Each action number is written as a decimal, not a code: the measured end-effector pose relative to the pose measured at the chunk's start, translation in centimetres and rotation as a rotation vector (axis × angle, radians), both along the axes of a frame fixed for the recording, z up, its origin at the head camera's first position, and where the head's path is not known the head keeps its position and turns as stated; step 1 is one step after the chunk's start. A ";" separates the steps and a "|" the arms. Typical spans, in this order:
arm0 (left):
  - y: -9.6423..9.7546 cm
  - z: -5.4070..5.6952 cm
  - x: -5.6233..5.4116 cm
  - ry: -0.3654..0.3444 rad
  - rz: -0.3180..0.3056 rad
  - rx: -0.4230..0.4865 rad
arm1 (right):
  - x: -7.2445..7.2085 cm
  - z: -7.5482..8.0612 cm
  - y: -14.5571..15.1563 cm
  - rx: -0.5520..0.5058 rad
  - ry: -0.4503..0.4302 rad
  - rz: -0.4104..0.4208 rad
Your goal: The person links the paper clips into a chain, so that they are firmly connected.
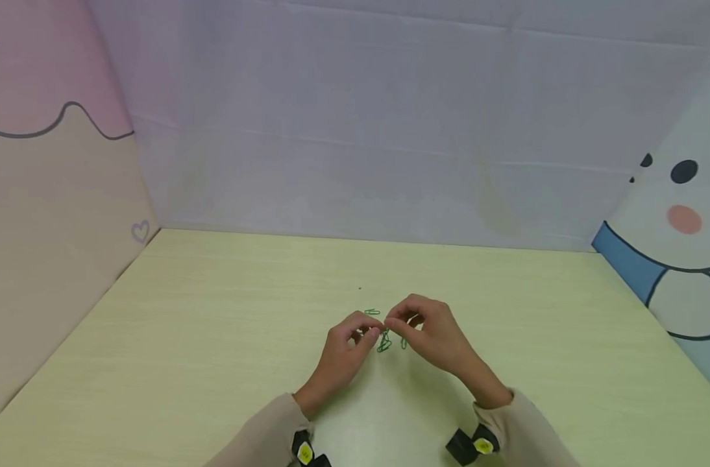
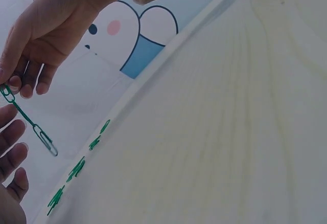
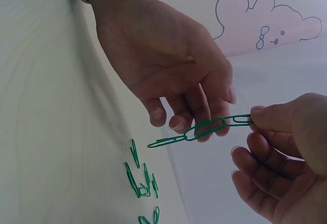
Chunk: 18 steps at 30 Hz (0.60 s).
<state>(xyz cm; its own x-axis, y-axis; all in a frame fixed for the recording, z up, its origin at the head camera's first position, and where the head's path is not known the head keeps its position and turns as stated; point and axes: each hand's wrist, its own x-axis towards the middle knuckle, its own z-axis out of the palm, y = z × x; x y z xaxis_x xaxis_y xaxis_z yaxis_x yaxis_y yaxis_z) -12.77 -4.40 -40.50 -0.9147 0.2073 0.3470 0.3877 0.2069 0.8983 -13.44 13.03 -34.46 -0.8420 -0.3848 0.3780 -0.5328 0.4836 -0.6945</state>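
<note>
Fingers of left hand (image 1: 342, 350): close to the green clip chain (image 3: 204, 128) hanging above the surface (image 1: 215, 350) (can't tell if gripping). With right hand (image 1: 429, 332): pinching its top. Could slip or unhook if tugged too hard, dropping among loose clips (image 3: 145, 179).

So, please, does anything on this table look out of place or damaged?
One thing: a tiny dark speck on the pale wood-grain table, just beyond the scattered green wire paper clips. It does not look like a clip, but is too small to identify. I see no damage on the held green clip chain.
</note>
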 end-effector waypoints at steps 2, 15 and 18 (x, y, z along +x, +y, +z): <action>-0.1 0.0 0.1 0.026 -0.006 0.020 | -0.1 -0.2 -0.2 -0.005 -0.004 -0.002; 0.0 -0.5 -0.3 0.147 0.018 0.059 | -0.4 -1.2 -0.5 -0.007 -0.005 0.009; 0.1 -0.5 -0.4 0.146 0.036 0.067 | -0.5 -1.4 -0.4 0.015 -0.010 0.005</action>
